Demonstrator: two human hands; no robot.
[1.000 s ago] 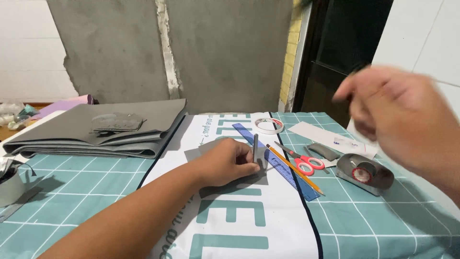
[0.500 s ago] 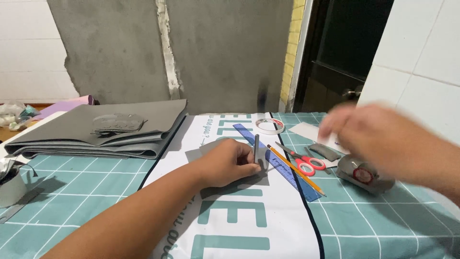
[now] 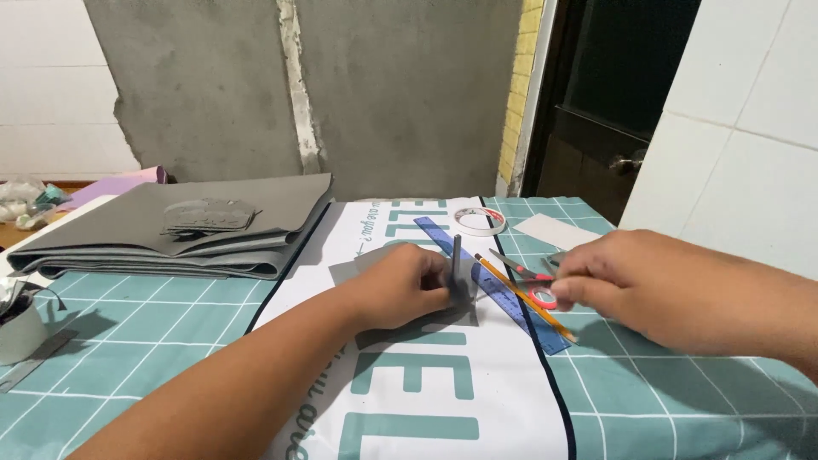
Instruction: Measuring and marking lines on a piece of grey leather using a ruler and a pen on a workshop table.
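Grey strip: stands upright at the middle of the white banner, pinched at its foot by your left hand.

Left hand: curled, fingertips closed on the strip's base, pressing down on a grey sheet that lies flat under it.

Right hand: hovers just right of the strip, fingers drawn together near the red scissors; whether it grips anything, you cannot tell.

Pencil: orange, lies slanted along the blue ruler, between your two hands.

Ruler: lies slanted on the banner, its near end reaching onto the teal grid mat.

Tape roll: white, flat on the banner, beyond the ruler's far end.

Grey sheets: folded stack at far left of the mat, with small grey cut pieces on top.

White card: flat, far right, beyond your right hand.

Tape dispenser: grey, at the left edge.
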